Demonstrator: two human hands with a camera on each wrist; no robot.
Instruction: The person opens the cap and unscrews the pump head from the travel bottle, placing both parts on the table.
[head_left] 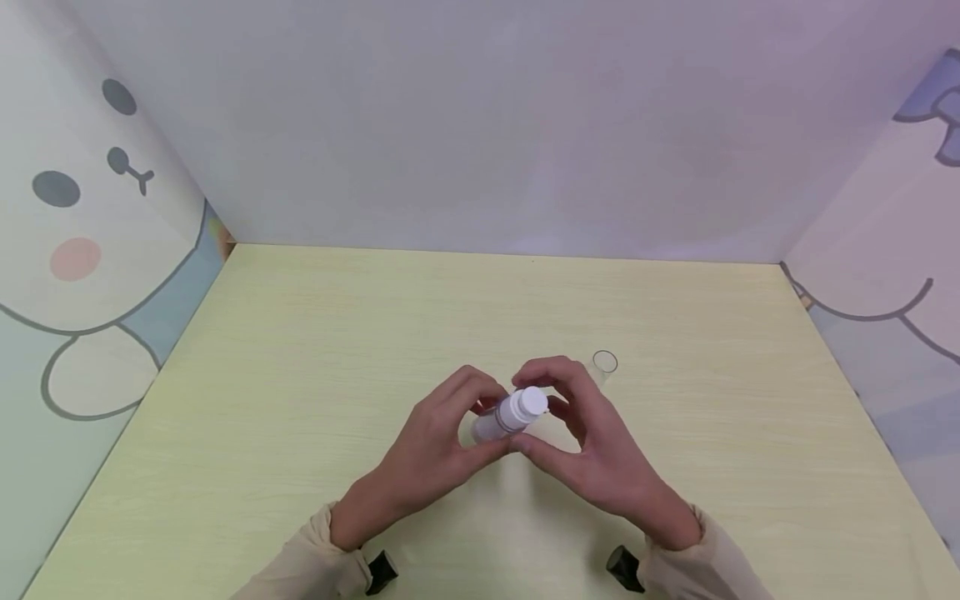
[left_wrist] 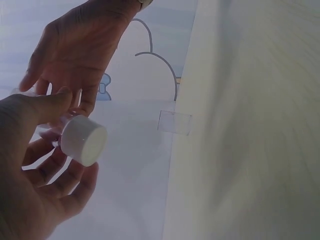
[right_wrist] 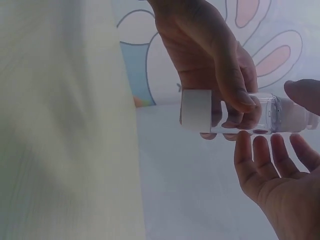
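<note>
A small clear bottle [right_wrist: 240, 112] with a white lower end [right_wrist: 196, 110] and a white top [head_left: 532, 402] is held off the table, tilted. My left hand [head_left: 427, 450] grips its clear body, thumb on one side and fingers on the other, as the right wrist view shows. Around the white top curves my right hand [head_left: 600, 450]; its fingers [right_wrist: 262, 155] are spread and loosely bent, and they do not visibly pinch the bottle. Beyond the right hand, a small transparent cylinder with a dark rim, like a clear cap [head_left: 605, 362], stands on the table.
A pale wood-grain table [head_left: 337, 333] lies under both hands. Behind it rises a plain light wall [head_left: 480, 125], and side panels with cartoon animals [head_left: 90, 208] flank it. Dark wrist devices [head_left: 625, 569] show near the sleeve cuffs.
</note>
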